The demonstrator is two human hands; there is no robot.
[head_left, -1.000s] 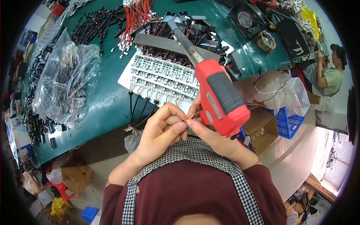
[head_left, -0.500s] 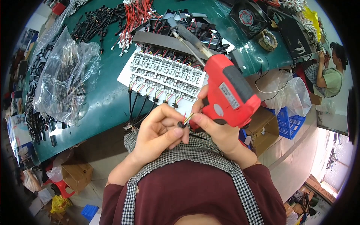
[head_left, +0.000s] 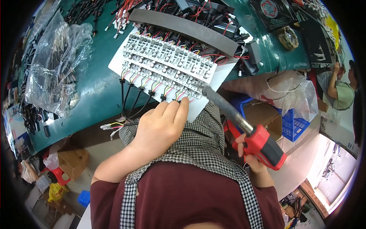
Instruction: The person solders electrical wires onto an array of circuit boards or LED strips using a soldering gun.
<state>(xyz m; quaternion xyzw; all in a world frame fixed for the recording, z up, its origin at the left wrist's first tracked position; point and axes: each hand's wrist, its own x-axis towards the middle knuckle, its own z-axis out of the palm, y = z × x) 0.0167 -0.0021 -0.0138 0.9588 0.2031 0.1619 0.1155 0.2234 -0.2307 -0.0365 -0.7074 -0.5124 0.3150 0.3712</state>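
Note:
My right hand [head_left: 252, 162] grips a red soldering gun [head_left: 267, 149] by its handle. Its long grey barrel reaches up and left, with the tip close to the right end of the white circuit board panel [head_left: 167, 63]. At the panel's near edge, my left hand [head_left: 162, 124] has its fingers closed on a thin coloured-wire cable, mostly hidden beneath them. A dark cable end with bare coloured leads [head_left: 113, 125] sticks out left of that hand. Several black cables [head_left: 127, 95] hang from the panel's near side by yellow, pink and dark wires. A white backing board [head_left: 200, 108] lies under the panel.
A curved dark grey strip [head_left: 183, 28] lies behind the panel, before black housings with red wires. On the green table [head_left: 97, 101], a clear plastic bag [head_left: 53, 72] holds thin parts. A fan [head_left: 272, 13] and tape roll [head_left: 288, 38] stand back right. Blue crate [head_left: 293, 128] lies right.
My left hand has moved forward to the panel's near edge with the cable. My right hand has let go of the wires and swung the soldering gun down and right, its barrel pointing at the panel.

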